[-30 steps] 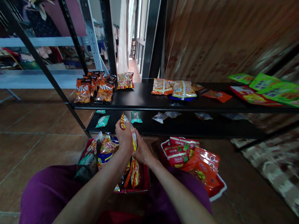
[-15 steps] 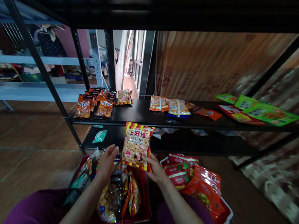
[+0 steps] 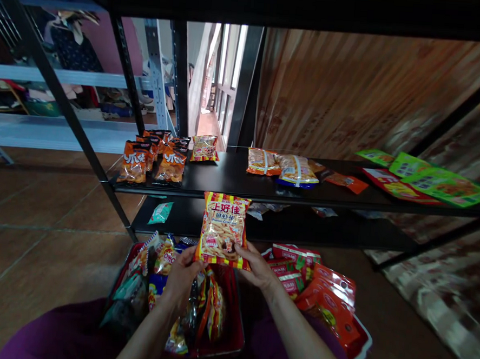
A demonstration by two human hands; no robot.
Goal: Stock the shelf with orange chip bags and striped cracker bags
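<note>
A red and yellow prawn cracker bag point(image 3: 224, 227) is held upright in front of the black shelves. My right hand point(image 3: 257, 267) grips its lower right side, thumb on the front. At the lower left corner, my left hand point(image 3: 185, 273) has its fingers closed on the same bag. Beneath my hands is a red basket point(image 3: 236, 331) packed with snack bags. On the middle shelf point(image 3: 224, 176), orange and black snack bags point(image 3: 171, 164) stand at the left, beside a small red and yellow bag point(image 3: 205, 148).
Orange-edged bags point(image 3: 262, 162) and green bags point(image 3: 443, 181) lie farther right on the middle shelf. A teal packet point(image 3: 160, 212) rests on the lower shelf. Another basket point(image 3: 361, 355) with red and orange bags is at the right. Black uprights frame the shelves.
My left hand has moved right and up and taken hold of the bag's lower left corner. The camera view has shifted slightly; my right hand still holds the bag.
</note>
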